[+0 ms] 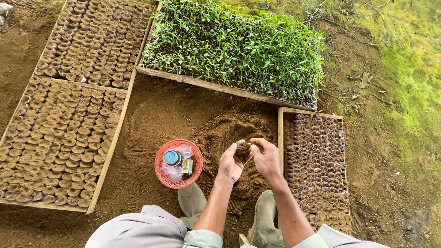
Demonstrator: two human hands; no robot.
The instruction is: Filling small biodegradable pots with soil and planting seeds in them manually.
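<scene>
My left hand (231, 163) and my right hand (267, 158) meet over a mound of loose brown soil (229, 131). Together they hold a small soil-filled seedling pot (243, 147) between the fingertips. The left hand cups it from the side and the right hand's fingers press at its top. Both forearms reach out from between my knees, above a pair of grey-green rubber boots (266, 216).
A red round basket (178, 164) with a small tin and plastic bags lies left of my hands. A wooden tray of filled pots (317, 165) lies to the right, two more trays (64, 138) to the left, and a tray of green seedlings (239, 50) beyond.
</scene>
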